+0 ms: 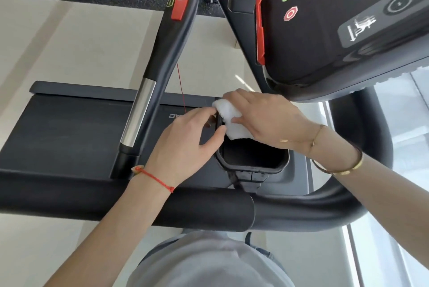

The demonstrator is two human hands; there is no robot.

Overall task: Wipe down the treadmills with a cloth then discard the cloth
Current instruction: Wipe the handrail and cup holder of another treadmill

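While our right hand (262, 119) presses the white cloth (229, 122) onto the cup holder's (253, 159) far rim, we steady that rim with the left.

Our right fingers lie fairly straight over the cloth, flattening it against the rim; our left hand (188, 140) pinches the rim's edge with thumb and curled fingertips, though what exactly sits between them is hard to make out. Beyond lie the treadmill belt (69, 129), the chrome-banded handrail (148, 91) and the console (348, 19) above. Since nothing grips the cloth, we judge a quick stroke could drop it into the holder; reaching upward might also brush the console's buttons.
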